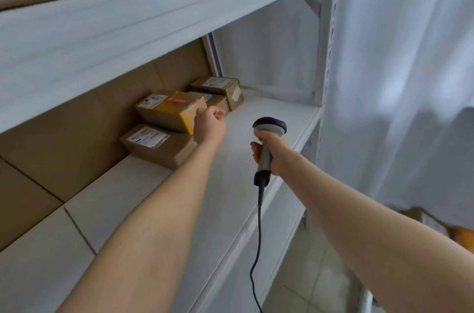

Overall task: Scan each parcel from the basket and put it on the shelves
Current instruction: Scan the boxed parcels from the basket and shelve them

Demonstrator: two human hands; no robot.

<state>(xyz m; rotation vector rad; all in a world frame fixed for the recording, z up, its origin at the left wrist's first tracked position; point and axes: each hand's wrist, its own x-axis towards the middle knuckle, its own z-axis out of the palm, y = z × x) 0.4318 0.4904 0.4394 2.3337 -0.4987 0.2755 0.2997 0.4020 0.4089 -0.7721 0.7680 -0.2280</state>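
head view: we take the yellow-taped parcel (171, 112) as our mark. it lies on the white shelf (238, 171), stacked on a second labelled parcel (159, 145) directly beneath it, with its label facing up. just beyond it, toward the shelf's far end, two smaller parcels (221, 85) sit one on the other.

our left hand (209, 123) is at the near right end of the yellow-taped parcel, its fingers curled into a loose fist with nothing in them that we can see. whether the knuckles touch the cardboard we cannot tell. our right hand (270, 152) is well to the right of that parcel, wrapped round the grip of the barcode scanner (269, 128), whose cable (258, 235) hangs below the shelf edge.

we judge the step to be seating this parcel. to do it well, we nudge it back with flat knuckles until it sits square on the one beneath, not overhanging toward us. we keep its label up and readable. we hold the scanner and its cable away from the stack, so that nothing snags when we draw the left arm out.
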